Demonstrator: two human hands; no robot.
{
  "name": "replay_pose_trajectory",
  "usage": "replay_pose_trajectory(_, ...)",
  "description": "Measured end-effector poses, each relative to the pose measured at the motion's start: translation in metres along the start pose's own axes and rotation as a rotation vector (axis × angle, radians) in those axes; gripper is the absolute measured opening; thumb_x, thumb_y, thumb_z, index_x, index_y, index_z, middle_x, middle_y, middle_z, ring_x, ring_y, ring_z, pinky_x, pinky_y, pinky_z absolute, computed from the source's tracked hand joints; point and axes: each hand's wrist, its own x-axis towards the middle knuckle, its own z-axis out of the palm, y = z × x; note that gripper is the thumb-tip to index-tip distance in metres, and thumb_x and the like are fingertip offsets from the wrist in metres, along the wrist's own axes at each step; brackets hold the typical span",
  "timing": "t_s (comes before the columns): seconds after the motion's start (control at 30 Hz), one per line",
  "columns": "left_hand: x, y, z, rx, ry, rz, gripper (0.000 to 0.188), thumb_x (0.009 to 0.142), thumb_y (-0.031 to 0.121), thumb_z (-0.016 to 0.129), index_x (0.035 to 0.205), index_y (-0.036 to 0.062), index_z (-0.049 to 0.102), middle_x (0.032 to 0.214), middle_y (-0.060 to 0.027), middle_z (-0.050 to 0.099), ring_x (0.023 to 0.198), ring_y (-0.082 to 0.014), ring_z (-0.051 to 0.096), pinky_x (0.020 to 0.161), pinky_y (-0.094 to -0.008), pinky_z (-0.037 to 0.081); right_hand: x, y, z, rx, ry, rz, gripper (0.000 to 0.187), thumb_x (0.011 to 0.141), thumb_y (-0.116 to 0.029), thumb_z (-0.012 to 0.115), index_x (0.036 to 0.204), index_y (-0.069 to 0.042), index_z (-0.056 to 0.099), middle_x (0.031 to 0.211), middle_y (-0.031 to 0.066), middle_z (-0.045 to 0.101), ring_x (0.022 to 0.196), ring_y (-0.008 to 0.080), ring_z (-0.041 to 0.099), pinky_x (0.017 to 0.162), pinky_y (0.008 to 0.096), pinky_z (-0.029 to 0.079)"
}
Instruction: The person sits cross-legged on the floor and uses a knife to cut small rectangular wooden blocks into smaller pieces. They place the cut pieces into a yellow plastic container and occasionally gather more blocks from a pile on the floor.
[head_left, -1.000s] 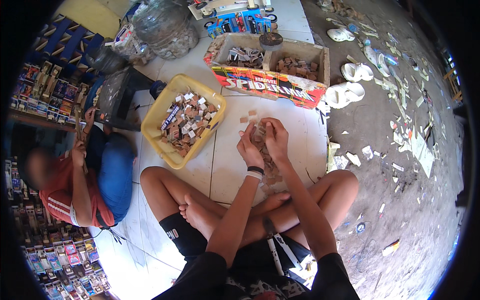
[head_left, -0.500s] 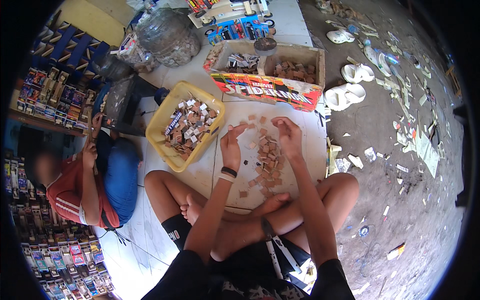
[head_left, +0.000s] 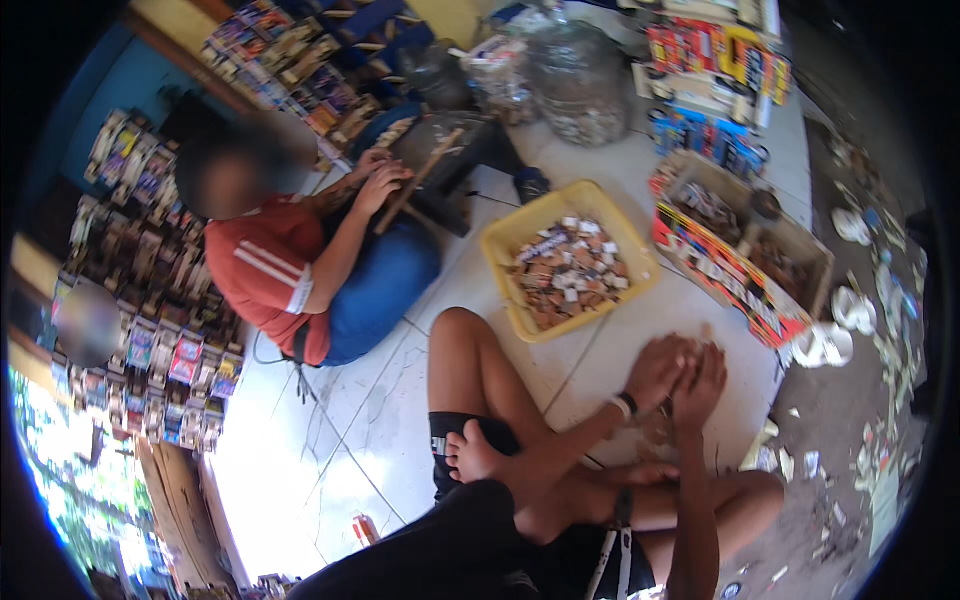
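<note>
My left hand (head_left: 660, 368) and my right hand (head_left: 699, 388) meet above the white tiled floor, touching or nearly so. The right hand's fingers stretch away from me, side by side. Blur and overlap hide the left hand's fingertips, and whatever may lie between the palms. Under and just nearer than the hands is a blurred scatter of small brown square pieces (head_left: 655, 436). Beyond my left hand stands a yellow plastic basin (head_left: 560, 326), holding many brown, white and dark pieces. A divided wooden box (head_left: 716, 283) with a red printed side sits beyond my right hand, small pieces in its compartments.
At left a person in a red shirt (head_left: 255, 275) sits holding a wooden strip (head_left: 425, 175). Large clear bags (head_left: 580, 85) and toy trucks (head_left: 710, 140) stand at the back. White clogs (head_left: 825, 346) and scraps lie on the dark ground at right. My crossed legs are nearest.
My hands have come together from either side of the brown pieces. The view has swung left, so the basin and box appear farther right and more of the seated person shows.
</note>
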Motion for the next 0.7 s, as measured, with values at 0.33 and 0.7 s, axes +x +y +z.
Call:
replay_pose_trajectory(0.33,0.0,0.054,0.044,-0.365,0.632,-0.147,0.039,0.11,0.03,0.054,0.127,-0.0004,0.071,0.123,-0.0179,0.074,0.122,-0.034,0.066,0.105,-0.0421,0.049,0.006,0.008,0.001,0.505,-0.028,0.229,0.047,0.11,-0.033,0.052,0.124,0.007,0.072,0.119,0.0202,0.077,0.109,0.0365,0.073,0.098,0.0438,0.055)
replay_pose_trajectory(0.7,0.023,0.067,0.033,-0.637,0.606,-0.662,0.03,0.103,0.023,0.062,0.102,-0.0017,0.078,0.09,-0.0108,0.076,0.083,-0.0193,0.067,0.071,-0.0348,0.052,0.019,-0.011,-0.017,0.927,0.037,0.586,0.043,0.106,-0.026,0.05,0.108,0.008,0.077,0.1,0.0138,0.078,0.089,0.0233,0.074,0.079,0.0343,0.059)
